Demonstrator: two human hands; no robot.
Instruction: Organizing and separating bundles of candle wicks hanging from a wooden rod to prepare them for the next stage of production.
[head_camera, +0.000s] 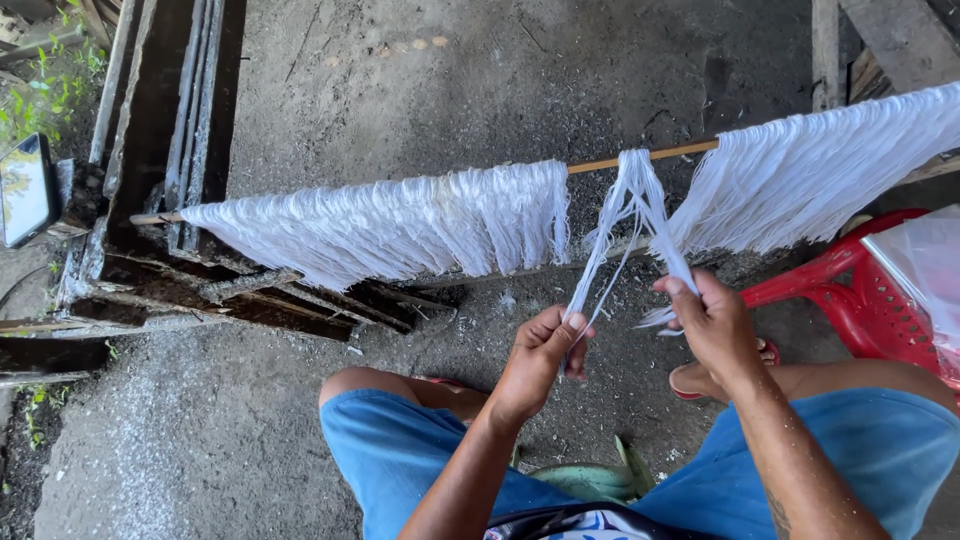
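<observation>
A thin wooden rod (612, 160) runs across the view with white fibre strands draped over it. One small bundle of white strands (632, 200) hangs from the rod's bare middle part. My left hand (540, 355) pinches the left half of that bundle low down. My right hand (710, 325) grips the right half, pulling it apart from the other. A wide sheet of strands (400, 222) hangs to the left, another sheet (810, 175) to the right.
A red plastic stool (850, 290) with a clear plastic bag (925, 270) stands at the right. Dark wooden planks (180, 120) lean at the left, beside a small mirror (25, 190). My knees in blue shorts (400, 450) are below, over a grey dirt floor (200, 420).
</observation>
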